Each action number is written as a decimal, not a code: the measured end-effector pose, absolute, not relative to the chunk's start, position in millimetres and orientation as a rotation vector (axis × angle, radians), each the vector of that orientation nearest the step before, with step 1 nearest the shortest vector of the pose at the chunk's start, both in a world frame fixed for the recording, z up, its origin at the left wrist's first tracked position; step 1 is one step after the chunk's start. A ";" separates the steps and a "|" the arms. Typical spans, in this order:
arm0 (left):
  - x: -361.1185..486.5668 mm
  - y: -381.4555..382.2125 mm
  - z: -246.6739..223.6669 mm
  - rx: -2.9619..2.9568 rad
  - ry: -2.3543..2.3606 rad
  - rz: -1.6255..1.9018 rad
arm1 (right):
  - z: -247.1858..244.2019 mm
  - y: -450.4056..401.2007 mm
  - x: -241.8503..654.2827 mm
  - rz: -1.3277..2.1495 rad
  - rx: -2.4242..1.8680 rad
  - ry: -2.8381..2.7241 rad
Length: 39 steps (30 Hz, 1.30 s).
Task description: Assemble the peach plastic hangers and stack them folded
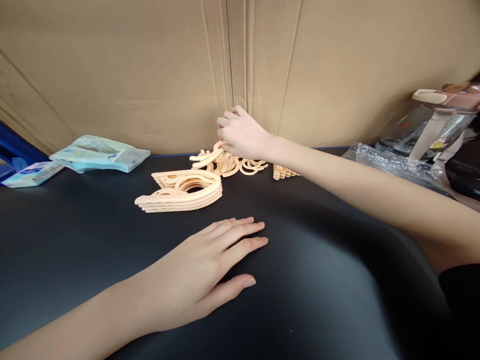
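My right hand is over a pile of loose cream plastic hanger parts at the back of the black table, its fingers curled. A curved cream hanger arm sticks out from under these fingers, its near end raised above the pile; the grip itself is hidden behind the hand. My left hand lies flat on the table with fingers stretched and thumb apart, holding nothing. Just beyond it sits a neat stack of folded cream hangers.
Beside my right forearm is a small group of cream pieces. Two tissue packs lie at the back left. On the right are clear plastic wrap and a transparent jug with a pink lid. Cardboard stands along the back edge.
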State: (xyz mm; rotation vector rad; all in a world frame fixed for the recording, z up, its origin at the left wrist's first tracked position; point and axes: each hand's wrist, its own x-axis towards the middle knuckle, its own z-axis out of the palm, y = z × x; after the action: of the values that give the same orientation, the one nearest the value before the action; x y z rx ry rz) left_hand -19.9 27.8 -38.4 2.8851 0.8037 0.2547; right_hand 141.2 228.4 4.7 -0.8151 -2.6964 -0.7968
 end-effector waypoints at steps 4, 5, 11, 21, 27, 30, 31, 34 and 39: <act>-20.6 28.2 -38.1 2.877 0.807 0.274 | 10.2 213.2 179.6 -0.787 -0.895 -2.594; -20.6 28.6 -38.3 2.875 0.808 0.288 | 9.8 206.1 190.5 -0.793 -0.905 -2.578; -18.0 30.3 -41.6 2.844 0.695 0.519 | -6.1 154.0 246.8 -0.738 -0.777 -2.620; -15.3 29.2 -40.3 2.825 0.728 0.715 | -34.2 100.6 253.7 -0.680 -0.606 -2.581; -14.9 33.0 -47.1 2.838 0.874 0.677 | -38.8 89.9 248.5 -0.456 -0.567 -2.626; -14.5 34.0 -48.0 2.807 0.872 0.666 | -34.2 91.4 247.0 -0.412 -0.509 -2.679; -14.3 34.0 -47.8 2.801 0.868 0.662 | -31.9 93.4 246.3 -0.426 -0.484 -2.693; -14.1 33.4 -46.6 2.803 0.864 0.661 | -23.8 105.2 243.1 -0.500 -0.431 -2.700; -14.7 33.0 -45.8 2.795 0.835 0.699 | -14.9 142.2 231.6 -0.680 -0.616 -2.663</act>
State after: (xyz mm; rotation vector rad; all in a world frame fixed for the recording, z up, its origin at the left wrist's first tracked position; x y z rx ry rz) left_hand -14.7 33.0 -45.8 2.7945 0.8347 0.6993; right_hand 231.6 142.2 -14.9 -0.6164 -2.6631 -0.6797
